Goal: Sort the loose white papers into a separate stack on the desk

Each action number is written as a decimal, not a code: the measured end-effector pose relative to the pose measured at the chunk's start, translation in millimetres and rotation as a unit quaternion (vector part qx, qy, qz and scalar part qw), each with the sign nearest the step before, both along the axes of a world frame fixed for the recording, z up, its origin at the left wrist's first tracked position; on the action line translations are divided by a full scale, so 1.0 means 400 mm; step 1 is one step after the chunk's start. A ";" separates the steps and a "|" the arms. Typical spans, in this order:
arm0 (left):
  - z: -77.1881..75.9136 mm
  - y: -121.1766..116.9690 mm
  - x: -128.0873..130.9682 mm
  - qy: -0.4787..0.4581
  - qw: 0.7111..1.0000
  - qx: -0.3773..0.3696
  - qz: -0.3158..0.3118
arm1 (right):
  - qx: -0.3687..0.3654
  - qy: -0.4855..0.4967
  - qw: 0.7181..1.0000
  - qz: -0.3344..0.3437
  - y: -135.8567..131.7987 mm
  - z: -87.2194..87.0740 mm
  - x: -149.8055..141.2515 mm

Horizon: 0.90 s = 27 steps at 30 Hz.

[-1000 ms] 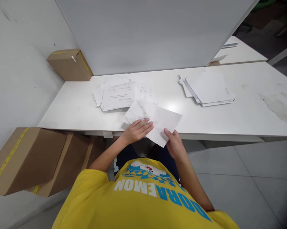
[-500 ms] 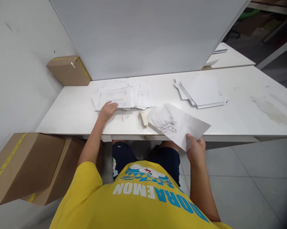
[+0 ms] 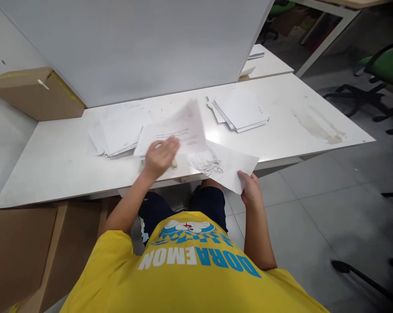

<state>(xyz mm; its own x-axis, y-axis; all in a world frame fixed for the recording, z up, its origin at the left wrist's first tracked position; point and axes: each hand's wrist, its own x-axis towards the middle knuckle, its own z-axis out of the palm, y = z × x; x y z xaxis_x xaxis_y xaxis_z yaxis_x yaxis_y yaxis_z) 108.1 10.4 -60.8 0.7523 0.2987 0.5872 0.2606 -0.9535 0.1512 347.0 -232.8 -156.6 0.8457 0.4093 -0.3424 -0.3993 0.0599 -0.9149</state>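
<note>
My left hand (image 3: 161, 157), slightly blurred, has its fingers pressed together at the near edge of a printed sheet of paper (image 3: 190, 128). The sheet is lifted and curls upward at its far corner. My right hand (image 3: 251, 188) pinches a sheet with black scribbles (image 3: 227, 163) by its near right corner, over the front edge of the table. Its left part lies just under the printed sheet. A small cream stapler (image 3: 174, 163) shows only partly beside my left hand. Left of it lies a loose stack of papers (image 3: 122, 130).
A second paper stack (image 3: 238, 111) rests farther back on the white table (image 3: 62, 161). A white partition (image 3: 144, 48) rises behind. One cardboard box (image 3: 36, 98) stands at the back left, and larger boxes (image 3: 72, 243) sit below the left edge. A green chair (image 3: 387, 65) is at right.
My left hand has moved right from the left stack, bringing a printed sheet up to the scribbled one. The right hand still holds its sheet. The view has swung to the right.
</note>
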 end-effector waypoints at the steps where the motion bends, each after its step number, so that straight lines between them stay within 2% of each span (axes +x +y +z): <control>1: -0.004 -0.042 0.045 0.018 0.999 -0.011 -0.035 | -0.003 -0.001 1.000 0.010 -0.003 -0.004 0.003; 5: -0.052 -0.160 0.195 0.051 0.989 -0.020 -0.140 | 0.012 -0.002 0.999 0.030 -0.013 -0.018 0.012; 8: -0.110 -0.215 0.259 0.076 0.982 0.014 -0.174 | 0.065 0.002 0.998 0.026 -0.015 -0.016 0.015; 11: -0.162 -0.253 0.288 0.081 0.979 0.029 -0.186 | 0.100 -0.001 0.994 0.043 -0.017 -0.001 0.016; 13: -0.182 -0.267 0.300 0.072 0.976 0.027 -0.205 | 0.110 0.008 0.992 0.062 -0.021 0.010 0.015; 16: -0.190 -0.273 0.317 0.073 0.964 0.022 -0.256 | 0.115 0.022 0.991 0.071 -0.030 0.016 0.017; 20: -0.183 -0.259 0.323 0.104 0.940 0.026 -0.323 | 0.094 0.026 0.992 0.083 -0.051 0.000 0.027; 21: -0.181 -0.250 0.321 0.100 0.943 0.018 -0.317 | 0.087 0.023 0.992 0.084 -0.058 -0.005 0.031; 22: -0.179 -0.240 0.318 0.085 0.955 -0.002 -0.283 | 0.081 0.015 0.993 0.084 -0.064 -0.009 0.036; 24: -0.176 -0.212 0.315 0.024 0.987 -0.077 -0.142 | 0.075 -0.018 0.995 0.071 -0.073 -0.013 0.048; 25: -0.173 -0.196 0.317 -0.011 0.990 -0.130 -0.061 | 0.078 -0.044 0.994 0.060 -0.075 -0.011 0.056; 26: -0.169 -0.179 0.322 -0.043 0.981 -0.189 0.000 | 0.084 -0.077 0.992 0.048 -0.074 -0.007 0.066; 27: -0.162 -0.164 0.328 -0.069 0.965 -0.251 0.030 | 0.092 -0.112 0.989 0.039 -0.070 -0.001 0.078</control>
<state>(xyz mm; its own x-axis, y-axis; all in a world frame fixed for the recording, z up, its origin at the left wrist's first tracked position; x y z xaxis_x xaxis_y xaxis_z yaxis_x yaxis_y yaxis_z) 239.4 -55.2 -125.5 0.6495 0.6124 0.4506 0.2568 -0.7345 0.6282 378.3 -260.7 -156.9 0.8549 0.5150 -0.0632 -0.1976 0.2105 -0.9574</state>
